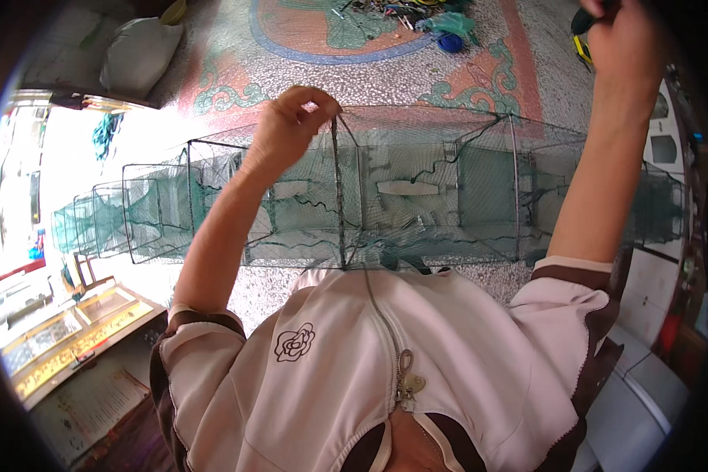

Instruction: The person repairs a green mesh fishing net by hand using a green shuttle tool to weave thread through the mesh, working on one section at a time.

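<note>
A long folding fish trap [417,161] of green mesh on dark rectangular frames stretches from left to right before me. My left hand [295,114] is closed in a pinch at the top corner of one dark frame [338,189], near the trap's middle. A thin cord or edge of mesh slants down from those fingertips. My right hand [625,35] is raised at the far upper right, partly cut off by the picture's rim. Its fingers are bent around a small dark object [581,21] whose kind I cannot make out.
Patterned terrazzo floor [291,75] lies beyond the trap. A pile of small tools and scraps [393,9], a green plastic bag [454,25] and a blue round item [449,42] are on it. A white sack [141,55] stands far left, a glazed wooden cabinet [79,330] near left.
</note>
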